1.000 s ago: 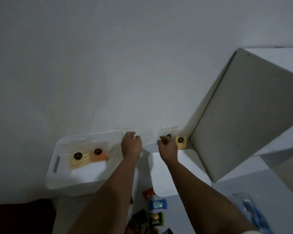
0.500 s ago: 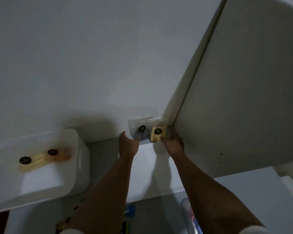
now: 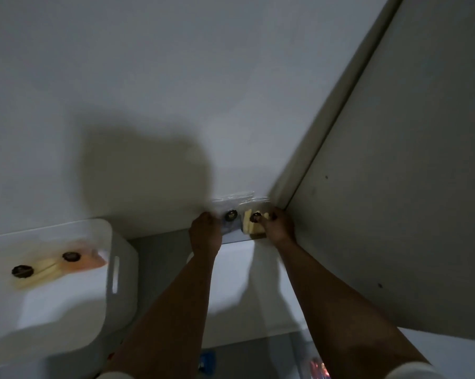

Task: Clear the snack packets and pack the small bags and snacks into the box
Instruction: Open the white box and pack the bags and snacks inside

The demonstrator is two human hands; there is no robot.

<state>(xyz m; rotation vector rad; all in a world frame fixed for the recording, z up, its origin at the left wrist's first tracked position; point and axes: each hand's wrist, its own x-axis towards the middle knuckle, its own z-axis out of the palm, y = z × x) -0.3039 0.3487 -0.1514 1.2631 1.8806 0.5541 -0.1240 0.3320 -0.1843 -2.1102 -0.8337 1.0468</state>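
Against the wall, both hands' grip pinches two small bags (image 3: 240,218) between them.

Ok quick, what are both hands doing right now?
Left hand: closed on the left edge of the clear small bags.
Right hand: closed on the bags' right side, by the yellow snack.

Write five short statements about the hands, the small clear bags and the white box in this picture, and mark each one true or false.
1. Both hands, left hand and right hand, reach the clear bags by the wall. True.
2. The white box sits right of the arms. False: it is to their left.
3. The white box is empty. False: small bags with dark round stickers lie in it.
4. A handle slot shows in the box's side. True.
5. The left hand holds a blue packet. False: it is at the clear bags.
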